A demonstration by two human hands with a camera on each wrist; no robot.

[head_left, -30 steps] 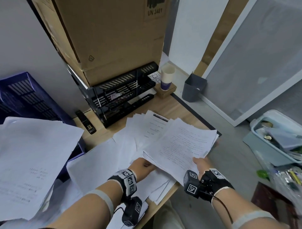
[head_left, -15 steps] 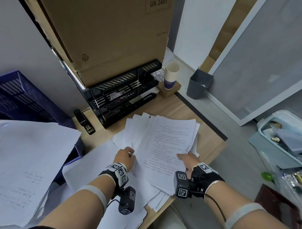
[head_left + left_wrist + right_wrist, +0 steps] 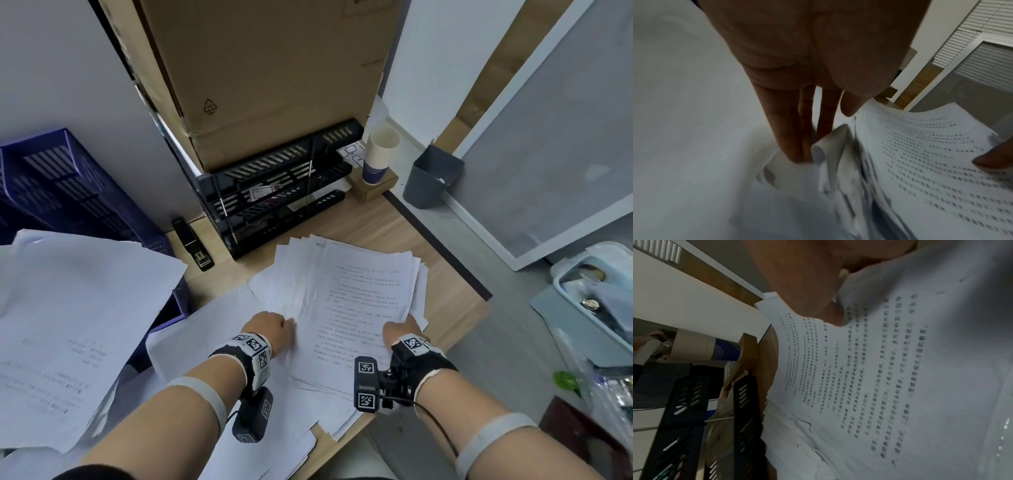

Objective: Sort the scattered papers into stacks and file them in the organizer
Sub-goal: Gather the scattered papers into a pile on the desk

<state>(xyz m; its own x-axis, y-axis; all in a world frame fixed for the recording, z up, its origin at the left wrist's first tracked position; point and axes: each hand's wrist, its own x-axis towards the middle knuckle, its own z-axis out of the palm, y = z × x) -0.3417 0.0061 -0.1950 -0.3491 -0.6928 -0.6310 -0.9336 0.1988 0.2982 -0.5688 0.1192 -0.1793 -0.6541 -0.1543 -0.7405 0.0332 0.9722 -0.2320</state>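
Note:
A loose stack of printed papers (image 3: 363, 301) lies on the wooden desk (image 3: 383, 226) in front of the black tiered organizer (image 3: 274, 192). My left hand (image 3: 282, 327) is at the stack's left edge. In the left wrist view its fingers (image 3: 789, 138) run straight down onto the sheets beside a curled page edge, and its thumb (image 3: 851, 105) touches the top sheet's edge. My right hand (image 3: 402, 325) grips the stack's near right corner. Its thumb (image 3: 828, 314) lies on the printed top sheet (image 3: 890, 369), and its fingers are hidden beneath.
More white sheets (image 3: 78, 325) cover the desk at left and spill over a blue crate (image 3: 68, 192). A black stapler (image 3: 193, 246) lies left of the organizer. Stacked paper cups (image 3: 380, 157) stand at its right, a cardboard box (image 3: 274, 75) behind. A grey bin (image 3: 431, 174) stands on the floor.
The stack has swung from slanting right to lying square with the organizer and has shifted left. Both hands have moved with it and now sit closer together at its near edge.

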